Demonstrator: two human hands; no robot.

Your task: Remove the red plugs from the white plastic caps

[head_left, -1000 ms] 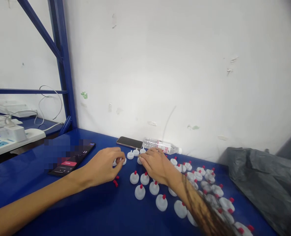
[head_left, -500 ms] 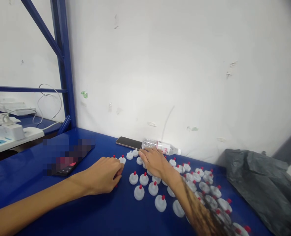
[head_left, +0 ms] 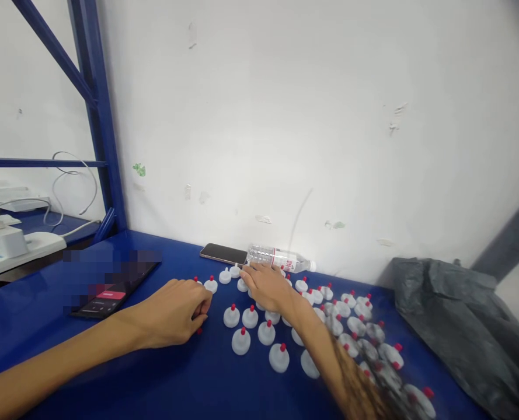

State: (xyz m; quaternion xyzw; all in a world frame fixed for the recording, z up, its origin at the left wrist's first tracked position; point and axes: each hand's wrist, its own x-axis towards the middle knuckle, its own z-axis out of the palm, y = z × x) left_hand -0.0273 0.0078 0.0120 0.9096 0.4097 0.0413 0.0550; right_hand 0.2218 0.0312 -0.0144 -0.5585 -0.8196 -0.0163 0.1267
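Several white plastic caps with red tips (head_left: 259,329) stand in rows on the blue table (head_left: 176,385). My left hand (head_left: 176,312) rests on the table with its fingers curled, beside small red pieces that peek out under them. What the fingers hold is hidden. My right hand (head_left: 265,286) lies over the far rows, fingers bent down at an untipped white cap (head_left: 241,284). Two more plain white caps (head_left: 229,274) stand just beyond it.
A phone with a lit screen (head_left: 110,289) lies left of my left hand. Another phone (head_left: 223,254) and a water bottle on its side (head_left: 281,259) lie against the wall. A dark grey bag (head_left: 452,315) fills the right. A blue rack post (head_left: 95,116) stands at the left.
My left hand has drawn back from the far caps toward me and settled on the table. My right hand has shifted slightly toward the far untipped caps. The view has drifted right.
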